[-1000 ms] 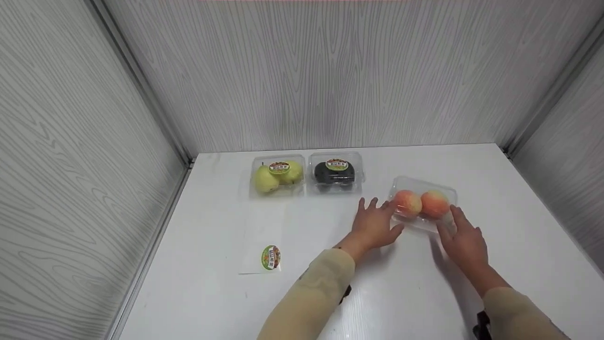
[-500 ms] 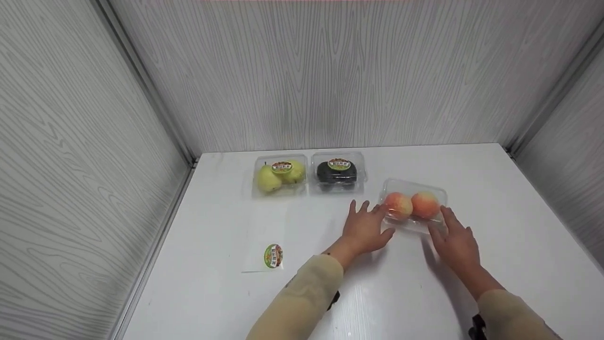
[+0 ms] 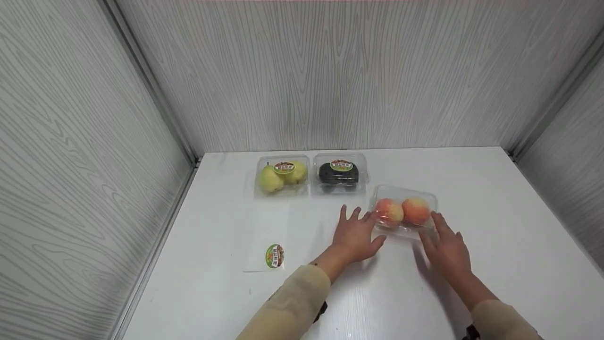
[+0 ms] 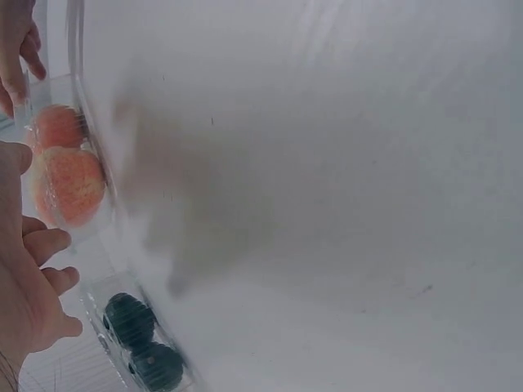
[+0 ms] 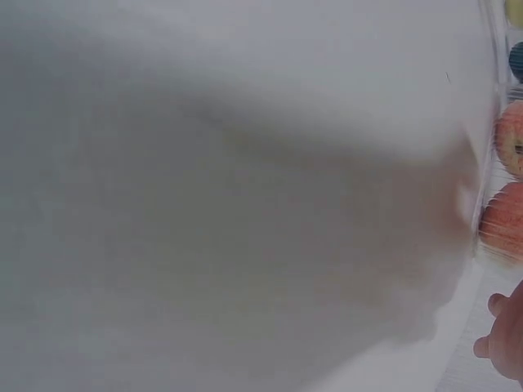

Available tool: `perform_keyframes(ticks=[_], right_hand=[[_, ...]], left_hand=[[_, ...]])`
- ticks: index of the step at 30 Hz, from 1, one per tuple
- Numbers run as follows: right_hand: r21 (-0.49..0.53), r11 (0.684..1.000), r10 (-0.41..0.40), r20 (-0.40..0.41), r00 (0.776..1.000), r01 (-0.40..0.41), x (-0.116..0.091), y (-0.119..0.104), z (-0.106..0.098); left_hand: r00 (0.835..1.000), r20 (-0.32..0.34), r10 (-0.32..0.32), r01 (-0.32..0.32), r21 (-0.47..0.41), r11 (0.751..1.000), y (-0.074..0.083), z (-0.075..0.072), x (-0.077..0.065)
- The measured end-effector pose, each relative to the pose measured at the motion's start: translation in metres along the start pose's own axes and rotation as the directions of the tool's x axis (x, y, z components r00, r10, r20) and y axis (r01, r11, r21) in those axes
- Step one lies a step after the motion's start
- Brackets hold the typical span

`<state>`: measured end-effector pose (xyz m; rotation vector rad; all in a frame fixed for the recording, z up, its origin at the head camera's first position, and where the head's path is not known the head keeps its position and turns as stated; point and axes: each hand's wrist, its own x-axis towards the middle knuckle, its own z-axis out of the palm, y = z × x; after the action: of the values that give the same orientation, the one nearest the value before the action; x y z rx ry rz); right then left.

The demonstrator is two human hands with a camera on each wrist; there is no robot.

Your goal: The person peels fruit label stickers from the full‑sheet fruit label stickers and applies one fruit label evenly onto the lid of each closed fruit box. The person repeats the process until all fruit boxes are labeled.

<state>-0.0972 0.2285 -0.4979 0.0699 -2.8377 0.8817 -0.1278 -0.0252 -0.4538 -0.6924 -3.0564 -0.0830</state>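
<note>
Box (image 3: 406, 192) with two peaches (image 3: 416, 211) is between left hand (image 3: 354, 239) and right hand (image 3: 448, 251), both outstretched.

At the left edge of the frame, the person's left hand (image 4: 23, 278) reaches up beside a clear plastic box (image 4: 57, 88) with two orange-red fruits (image 4: 69, 188); whether it touches the box is hard to tell. The right hand (image 4: 15, 45) is in the upper left corner, near the box's upper end. At the lower left, a second clear box (image 4: 98, 290) holds two dark fruits (image 4: 131, 321). A pale surface (image 4: 392, 180) fills the rest, with a blurred dim patch (image 4: 188, 196) left of centre.
</note>
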Motion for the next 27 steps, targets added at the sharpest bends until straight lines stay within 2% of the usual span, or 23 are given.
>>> perform_keyframes(ticks=[4,10,16,23,27], right_hand=[[0.006,1.000,-0.007,-0.002,1.000,0.007,-0.004,-0.003,0.005],[0.034,0.999,-0.029,-0.021,0.999,0.030,-0.010,-0.010,0.012],[0.021,1.000,-0.014,0.020,1.000,0.014,-0.010,-0.017,0.014],[0.016,1.000,-0.025,0.028,0.999,0.025,-0.008,-0.023,0.016],[0.024,0.999,-0.045,0.010,0.999,0.045,-0.005,-0.027,0.014]], left_hand=[[1.000,0.005,-0.009,0.009,-0.017,1.000,-0.003,0.001,-0.007],[1.000,-0.030,0.001,-0.001,0.000,1.000,-0.010,0.003,-0.019],[0.997,-0.075,0.013,-0.011,0.022,1.000,-0.018,0.005,-0.027],[0.996,-0.089,0.000,0.001,0.015,1.000,-0.024,0.004,-0.034],[0.990,-0.139,-0.012,0.010,-0.018,1.000,-0.026,0.001,-0.032]])
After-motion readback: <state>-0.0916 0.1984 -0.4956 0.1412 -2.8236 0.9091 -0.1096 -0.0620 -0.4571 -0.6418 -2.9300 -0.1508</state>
